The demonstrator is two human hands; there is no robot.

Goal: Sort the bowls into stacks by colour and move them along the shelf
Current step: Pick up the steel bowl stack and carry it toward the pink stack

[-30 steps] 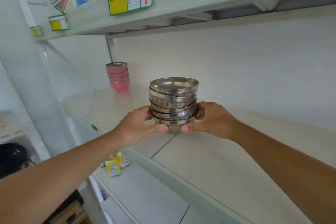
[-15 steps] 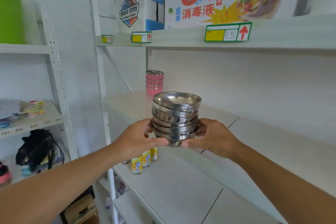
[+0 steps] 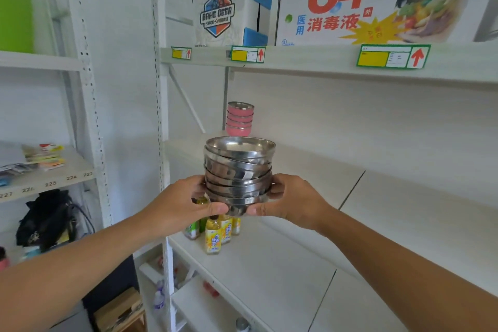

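Where both hands cup steel bowls (image 3: 238, 170), pink stack (image 3: 239, 118) beyond, bottles (image 3: 215, 232) below.

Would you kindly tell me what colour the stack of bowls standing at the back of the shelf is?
Pink outside, with a silvery metal rim on the stack of bowls; the head view, the only one, shows it.

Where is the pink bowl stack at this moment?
In the head view, the pink bowl stack stands at the far left end of the middle shelf, beside the upright post, behind and above the steel bowl stack.
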